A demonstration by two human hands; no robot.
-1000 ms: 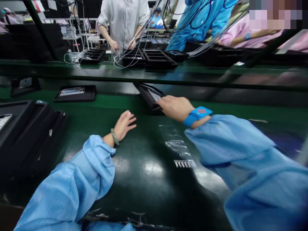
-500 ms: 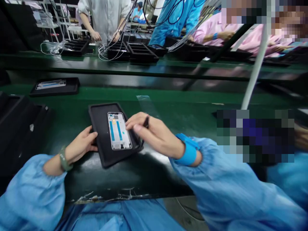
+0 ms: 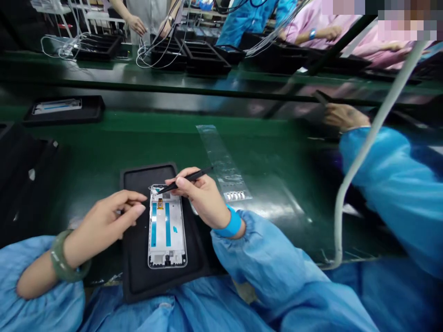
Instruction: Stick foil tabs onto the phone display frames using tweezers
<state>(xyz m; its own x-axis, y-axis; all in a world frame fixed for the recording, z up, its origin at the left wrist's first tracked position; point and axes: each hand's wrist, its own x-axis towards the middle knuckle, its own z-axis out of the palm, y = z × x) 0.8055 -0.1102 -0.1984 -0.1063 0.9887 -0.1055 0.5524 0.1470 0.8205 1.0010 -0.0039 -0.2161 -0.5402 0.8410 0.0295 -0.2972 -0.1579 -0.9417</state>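
Head view, phone frame (image 3: 161, 233) in tray (image 3: 136, 263), beside right hand (image 3: 205, 198)

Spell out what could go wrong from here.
A slip of the slim black tweezers in the bare right hand could scratch the flat white phone frame with two blue strips, since the tweezers' tips are at its top end.
The black rectangular tray seems to reach past the near edge of the glossy green table, so a bump might tip it.

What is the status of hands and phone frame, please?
Right hand holding tweezers over frame. Left hand empty, beside frame. Frame lying in tray. Strip right of tray.
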